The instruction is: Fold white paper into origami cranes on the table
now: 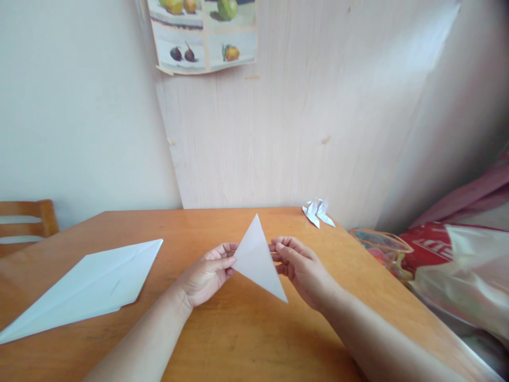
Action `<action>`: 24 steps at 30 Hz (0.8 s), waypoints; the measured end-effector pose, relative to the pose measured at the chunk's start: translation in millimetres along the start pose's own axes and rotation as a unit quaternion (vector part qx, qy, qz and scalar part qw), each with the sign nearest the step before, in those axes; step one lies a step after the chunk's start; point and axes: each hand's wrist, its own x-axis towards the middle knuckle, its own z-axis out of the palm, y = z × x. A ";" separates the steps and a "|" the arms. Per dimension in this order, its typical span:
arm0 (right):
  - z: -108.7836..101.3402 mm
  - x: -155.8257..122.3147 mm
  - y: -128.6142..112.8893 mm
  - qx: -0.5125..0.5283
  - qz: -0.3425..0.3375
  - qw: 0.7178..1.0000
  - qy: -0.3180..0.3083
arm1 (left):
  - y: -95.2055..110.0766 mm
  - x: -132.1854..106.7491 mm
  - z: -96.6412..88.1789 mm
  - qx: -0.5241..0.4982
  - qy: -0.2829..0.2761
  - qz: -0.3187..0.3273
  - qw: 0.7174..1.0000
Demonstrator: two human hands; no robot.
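White, the paper triangle (258, 265) is held up between our hands, over the table (238, 350). Our left hand (207, 276) pinches the triangle's left corner between thumb and fingers. Our right hand (302, 268), fingers half curled, is at its right edge; we cannot tell whether it grips. Well left of the triangle lies a larger folded sheet (95, 286).
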 end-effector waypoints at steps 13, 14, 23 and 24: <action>4.1 -3.7 4.2 0.050 0.005 0.996 -0.077 | 0.6 -2.7 -1.3 -0.019 -0.040 -0.003 0.999; 3.8 -3.4 4.7 0.048 0.005 0.996 -0.075 | 0.4 -2.8 -1.5 -0.019 -0.041 -0.004 0.999; 1.0 0.6 8.9 -0.060 -0.050 0.997 -0.021 | -0.1 -1.4 -1.9 -0.024 -0.052 0.001 0.998; 0.9 0.9 9.7 -0.069 -0.054 0.996 -0.024 | -0.2 -1.3 -1.6 -0.022 -0.051 0.001 0.998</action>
